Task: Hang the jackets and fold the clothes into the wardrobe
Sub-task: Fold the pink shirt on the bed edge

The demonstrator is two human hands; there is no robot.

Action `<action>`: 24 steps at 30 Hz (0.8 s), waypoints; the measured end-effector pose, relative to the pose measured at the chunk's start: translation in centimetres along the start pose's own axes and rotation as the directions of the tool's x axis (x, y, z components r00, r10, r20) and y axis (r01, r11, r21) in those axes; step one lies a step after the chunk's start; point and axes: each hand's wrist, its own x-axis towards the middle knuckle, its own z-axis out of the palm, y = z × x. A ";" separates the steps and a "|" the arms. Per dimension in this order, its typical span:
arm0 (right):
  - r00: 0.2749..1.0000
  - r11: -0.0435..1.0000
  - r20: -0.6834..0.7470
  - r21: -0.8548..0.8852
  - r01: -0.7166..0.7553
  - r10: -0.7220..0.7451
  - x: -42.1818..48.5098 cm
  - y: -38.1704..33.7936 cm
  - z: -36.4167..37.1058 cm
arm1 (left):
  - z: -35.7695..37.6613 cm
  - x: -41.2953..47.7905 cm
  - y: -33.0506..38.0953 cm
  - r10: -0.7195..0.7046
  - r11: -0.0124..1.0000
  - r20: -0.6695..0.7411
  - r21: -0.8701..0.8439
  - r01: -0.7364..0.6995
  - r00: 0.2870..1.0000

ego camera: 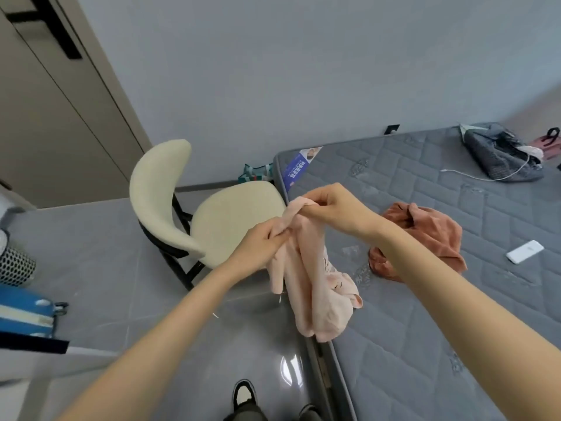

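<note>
I see the grey quilted mattress (pixel 425 314) filling the right side, with a cream chair (pixel 233 220) just beside its corner. The pink garment (pixel 312 278) hangs over the mattress edge, its lower end resting on the quilting. A rust-coloured garment (pixel 431 232) lies crumpled beyond my right forearm. My left hand (pixel 261 247) pinches the pink cloth near its top, and my right hand (pixel 331 205) grips the top end. A small white device (pixel 524 251) lies farther right.

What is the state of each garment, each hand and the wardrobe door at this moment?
Pink garment: unfolded, hanging from both hands.
Rust garment: crumpled on the mattress.
Left hand: pinches the pink garment.
Right hand: pinches the pink garment.
Wardrobe door: shut.
</note>
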 end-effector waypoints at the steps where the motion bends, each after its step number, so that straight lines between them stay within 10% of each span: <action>1: 1.000 1.000 -0.019 0.016 -0.005 0.005 0.4 0.0 0.1 | -1.2 0.2 -0.1 0.010 1.000 0.017 -0.015 -0.010 1.000; 7: 0.985 0.982 -0.114 0.151 -0.110 0.128 1.8 0.6 1.5 | -6.8 0.8 0.0 0.120 0.989 -0.043 0.096 -0.116 0.992; 12: 0.998 0.995 -0.050 -0.097 -0.028 0.023 2.8 0.0 2.5 | -10.2 1.0 1.5 0.183 0.983 -0.196 0.068 -0.173 0.963; 19: 0.966 0.825 0.100 -0.547 -0.145 0.237 3.2 2.1 4.4 | -12.6 1.0 3.5 0.267 0.960 -0.233 -0.022 -0.279 0.935; 24: 0.924 0.735 -0.124 -0.573 -0.363 0.360 2.8 4.3 4.2 | -16.2 1.8 1.2 0.153 0.979 -0.421 -0.060 -0.195 0.894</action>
